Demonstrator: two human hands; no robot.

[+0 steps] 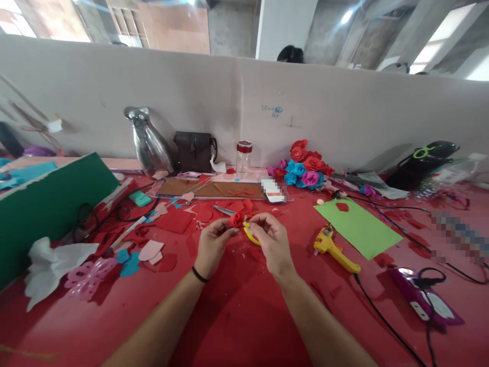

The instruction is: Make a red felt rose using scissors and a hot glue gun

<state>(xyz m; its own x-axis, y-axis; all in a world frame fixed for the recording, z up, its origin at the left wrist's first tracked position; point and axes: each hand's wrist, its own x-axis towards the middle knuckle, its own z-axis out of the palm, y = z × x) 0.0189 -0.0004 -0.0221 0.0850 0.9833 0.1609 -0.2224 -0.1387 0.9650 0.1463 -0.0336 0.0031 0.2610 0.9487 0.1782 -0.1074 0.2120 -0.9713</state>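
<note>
A small red paper flower [236, 219] is pinched between the thumb and fingers of my left hand [214, 244], which wears a dark band at the wrist. Just to its right, my right hand [269, 237] has thumb and fingers closed together near the flower's edge; whatever they pinch is too small to make out. A pair of scissors with a yellow handle [250, 234] lies behind my hands, partly hidden by them, its blades pointing to the back left. To the right of my right hand rests a yellow glue gun [336, 250] with a black cord.
Red, pink and blue paper scraps [151, 251] litter the red table [229, 326]. Paper flowers [307, 165], a jar [243, 159], a black bag [194, 152] and a metal jug [148, 142] stand along the partition. A green sheet [359, 227] and a purple power strip [426, 295] lie right.
</note>
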